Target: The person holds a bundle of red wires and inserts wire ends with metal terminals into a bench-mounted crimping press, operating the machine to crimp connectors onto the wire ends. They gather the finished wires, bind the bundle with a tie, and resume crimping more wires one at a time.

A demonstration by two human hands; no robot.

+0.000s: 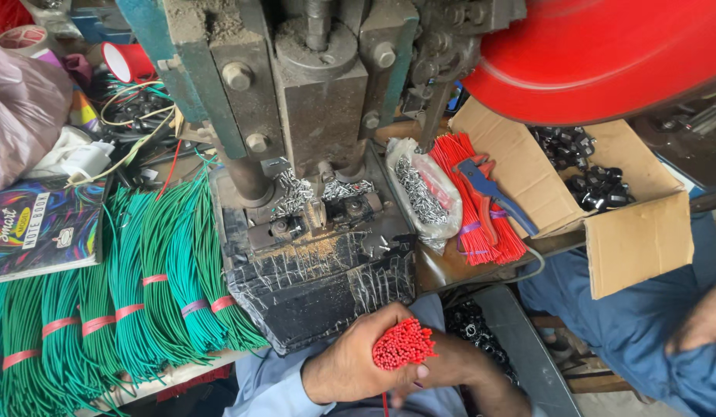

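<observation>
My left hand (350, 364) is closed round a bundle of thin red wires (402, 344), whose cut ends point up at me. My right hand (458, 369) lies just behind and below the bundle, with its fingers curled against the wires; most of it is hidden. Both hands are low in front of a grimy metal press (319, 116). Small silver terminals are scattered around its die area (319, 216). One red wire hangs down below my hands.
Green wire bundles (142, 286) tied with pink bands lie at left beside a notebook (37, 228). Right of the press are a bag of metal terminals (419, 193), more red wires (481, 232), a blue-handled cutter (493, 189) and a cardboard box (636, 239) of black parts. Another person's arm (705, 316) is far right.
</observation>
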